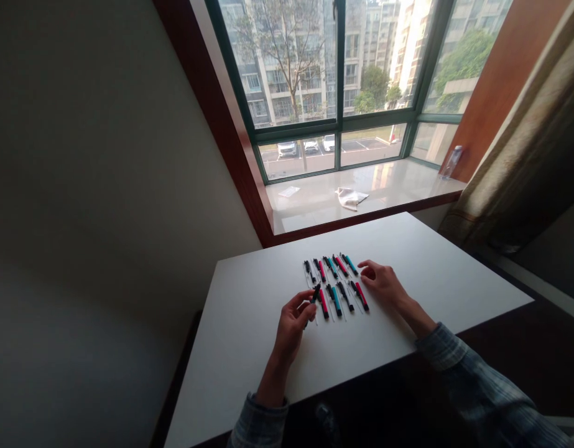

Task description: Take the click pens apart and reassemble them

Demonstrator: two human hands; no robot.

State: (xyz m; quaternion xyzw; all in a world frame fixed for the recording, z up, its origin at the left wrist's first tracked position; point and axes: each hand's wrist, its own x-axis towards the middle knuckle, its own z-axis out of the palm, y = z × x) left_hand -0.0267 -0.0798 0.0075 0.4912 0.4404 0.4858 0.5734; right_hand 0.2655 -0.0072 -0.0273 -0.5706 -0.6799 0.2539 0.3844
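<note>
My left hand (292,322) pinches a dark pen part (316,292) between thumb and fingertips, at the left end of the nearer row. Two rows of pen parts lie on the white table (249,336). A red barrel (323,305), a teal barrel (336,301) and a black barrel (346,296) are beside my left hand, with black pieces and thin clear refills between them. My right hand (384,283) rests at the right end of the rows, fingers curled but apart, with nothing visible in it. Nearest to it are a teal barrel (351,266) and a red barrel (362,297).
Beyond the table's far edge is a window sill (310,214) with a crumpled white cloth (351,198), a flat white paper (289,191) and a clear bottle (451,163). A wall (104,218) stands at the left, and a curtain (496,149) hangs at the right.
</note>
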